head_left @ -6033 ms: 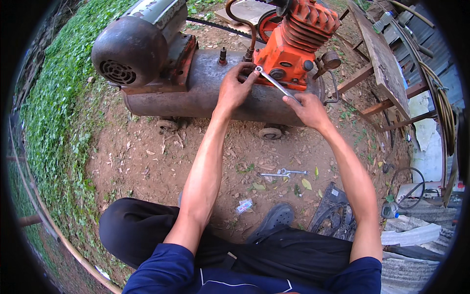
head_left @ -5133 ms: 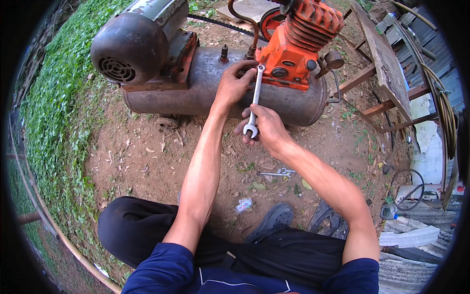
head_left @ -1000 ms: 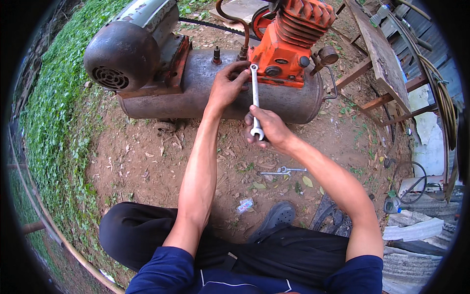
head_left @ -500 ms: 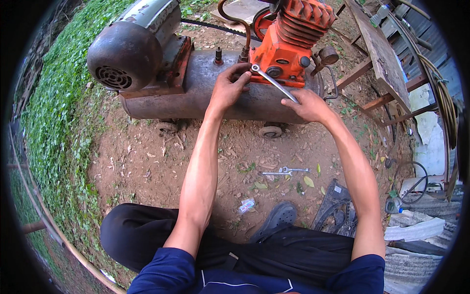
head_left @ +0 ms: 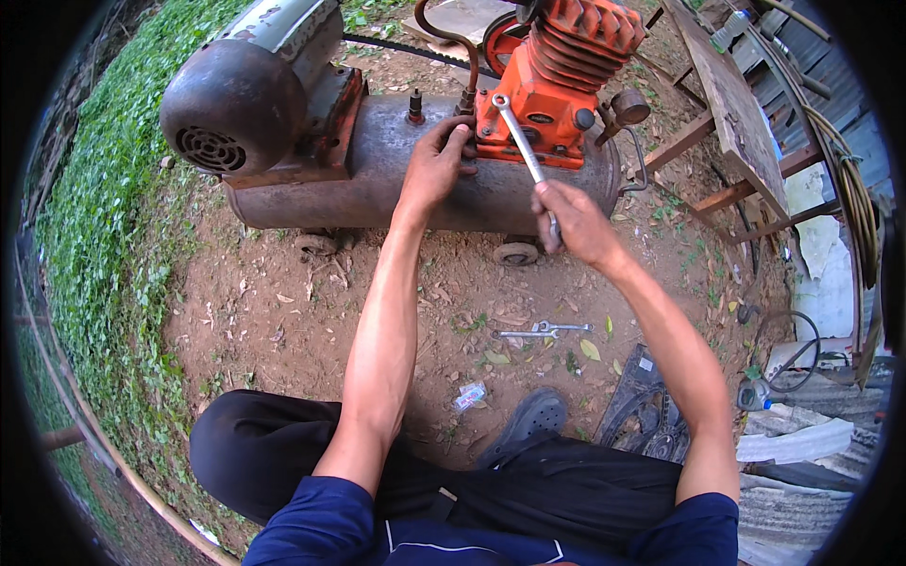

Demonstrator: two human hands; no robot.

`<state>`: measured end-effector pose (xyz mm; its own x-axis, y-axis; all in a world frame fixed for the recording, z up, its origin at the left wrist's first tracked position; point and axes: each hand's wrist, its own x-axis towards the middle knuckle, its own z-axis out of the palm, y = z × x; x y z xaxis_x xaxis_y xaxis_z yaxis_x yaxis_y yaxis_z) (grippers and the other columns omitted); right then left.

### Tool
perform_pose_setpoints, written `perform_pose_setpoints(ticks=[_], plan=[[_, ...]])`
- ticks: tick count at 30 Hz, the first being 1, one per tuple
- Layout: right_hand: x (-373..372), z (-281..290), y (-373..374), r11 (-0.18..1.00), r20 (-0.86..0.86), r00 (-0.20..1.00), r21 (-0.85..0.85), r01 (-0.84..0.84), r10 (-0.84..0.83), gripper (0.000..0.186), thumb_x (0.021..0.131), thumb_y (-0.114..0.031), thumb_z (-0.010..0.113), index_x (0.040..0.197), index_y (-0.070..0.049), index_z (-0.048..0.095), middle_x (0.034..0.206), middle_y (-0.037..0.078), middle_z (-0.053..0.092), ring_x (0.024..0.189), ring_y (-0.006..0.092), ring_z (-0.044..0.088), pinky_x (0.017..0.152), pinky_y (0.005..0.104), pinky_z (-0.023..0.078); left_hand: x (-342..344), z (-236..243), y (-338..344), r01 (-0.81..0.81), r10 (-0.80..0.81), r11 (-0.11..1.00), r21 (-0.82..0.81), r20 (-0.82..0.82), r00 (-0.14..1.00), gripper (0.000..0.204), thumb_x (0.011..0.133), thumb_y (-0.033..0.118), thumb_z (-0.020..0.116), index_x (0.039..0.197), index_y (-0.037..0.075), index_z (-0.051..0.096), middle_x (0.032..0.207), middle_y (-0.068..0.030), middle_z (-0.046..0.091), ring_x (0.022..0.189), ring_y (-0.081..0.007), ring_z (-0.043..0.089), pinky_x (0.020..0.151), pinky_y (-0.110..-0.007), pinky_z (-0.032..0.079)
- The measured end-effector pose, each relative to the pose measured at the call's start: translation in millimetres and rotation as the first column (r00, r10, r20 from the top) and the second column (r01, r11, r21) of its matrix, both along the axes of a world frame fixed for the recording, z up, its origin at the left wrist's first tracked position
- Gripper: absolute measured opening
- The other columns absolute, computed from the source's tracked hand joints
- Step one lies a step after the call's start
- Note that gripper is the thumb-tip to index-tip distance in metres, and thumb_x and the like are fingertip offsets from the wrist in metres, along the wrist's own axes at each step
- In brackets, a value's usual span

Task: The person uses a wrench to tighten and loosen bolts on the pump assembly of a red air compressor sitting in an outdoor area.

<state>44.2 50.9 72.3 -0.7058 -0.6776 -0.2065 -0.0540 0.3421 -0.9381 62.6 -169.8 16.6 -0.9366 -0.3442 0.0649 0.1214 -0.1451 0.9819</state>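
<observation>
A steel wrench (head_left: 522, 143) slants upward from my right hand (head_left: 572, 224), whose fingers are closed around its lower part. Its ring end lies in front of the orange pump (head_left: 557, 99) of an air compressor; whether it touches the pump is unclear. My left hand (head_left: 437, 168) is beside the pump's lower left corner, over the rusty tank (head_left: 377, 203). Its fingers are bent and drawn together, and whatever is between them is hidden. A copper-coloured pipe (head_left: 472, 57) comes down just above that hand. A brass-like fitting (head_left: 415, 108) stands on the tank farther left.
The dark motor (head_left: 236, 104) sits on the tank's left end. Small wheels (head_left: 516, 254) support the tank. Wrenches (head_left: 543, 330) lie on the soil, near a black tool case (head_left: 642, 396). A wooden table (head_left: 736, 123) and coiled hose (head_left: 854, 217) stand at right.
The wrench has lifted away from the pump's lower left corner and tilted steeper. My right hand has turned and lowered slightly with it. My left fingers have drawn back a little.
</observation>
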Motion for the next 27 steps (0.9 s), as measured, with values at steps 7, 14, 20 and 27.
perform_pose_setpoints(ticks=[7,14,20,27], plan=[[47,-11,-36,0.979,0.393,0.918,-0.156,0.129,-0.058,0.033,0.102,-0.034,0.034,0.097,-0.004,0.048,0.058,0.006,0.056,0.039,0.0094,0.041,0.038,0.0223,0.032,0,-1,-2,0.034,-0.034,0.999,-0.003,0.003,0.999,0.03,0.097,0.019,0.051,0.122,0.004,0.057,0.103,-0.0058,0.062,0.086,-0.011,0.057,0.068,-0.026,0.055],[62,-7,-69,0.937,0.605,0.793,-0.237,0.258,-0.065,0.029,0.102,-0.032,0.034,0.104,-0.005,0.044,0.068,0.014,0.062,0.039,0.0153,0.051,0.035,0.0247,0.036,3,6,2,0.018,-0.017,0.999,-0.039,0.018,1.0,0.028,0.095,0.016,0.056,0.12,0.005,0.06,0.102,-0.0044,0.064,0.087,-0.0109,0.058,0.071,-0.026,0.053],[66,-14,-83,0.945,0.603,0.795,-0.218,0.243,-0.065,0.03,0.102,-0.033,0.03,0.105,-0.005,0.043,0.067,0.015,0.062,0.039,0.017,0.053,0.035,0.0286,0.037,4,7,-1,0.041,-0.037,0.994,-0.098,0.035,0.999,0.029,0.093,0.014,0.059,0.121,0.006,0.06,0.106,-0.0052,0.065,0.092,-0.0118,0.06,0.075,-0.027,0.053],[44,-25,-48,0.98,0.527,0.846,-0.195,0.03,0.079,0.036,0.102,-0.038,0.033,0.1,-0.005,0.046,0.06,0.01,0.059,0.032,0.0121,0.043,0.03,0.0231,0.03,4,4,-1,0.061,-0.059,0.997,-0.054,0.031,0.998,0.03,0.093,0.013,0.058,0.122,0.006,0.059,0.106,-0.0049,0.065,0.092,-0.0112,0.06,0.074,-0.027,0.054]])
